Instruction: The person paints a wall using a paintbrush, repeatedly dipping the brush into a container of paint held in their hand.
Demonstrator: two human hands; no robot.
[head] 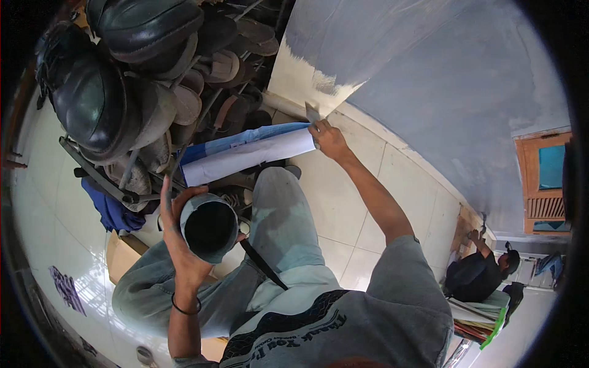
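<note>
My left hand (183,248) is wrapped around a grey-smeared cylindrical container (210,257), its mouth facing up. The inside looks dark, and its contents cannot be made out. My right hand (332,140) reaches out to the low part of a wall and grips a flat, grey-coated tool (313,112); whether it is a brush or a scraper is unclear. Its blade-like end is close to the wall's bare cream patch (294,76). Grey paint (437,78) covers the wall around and beyond that patch. Just below my right hand lies a rolled white-and-blue sheet (253,154).
A metal rack (133,177) crowded with shoes (142,27) stands at the left. Blue cloth (112,207) and a cardboard box (122,255) are beside my leg. Cream skirting (386,126) edges the tiled floor (400,179). At the right another person (478,276) sits near the wall.
</note>
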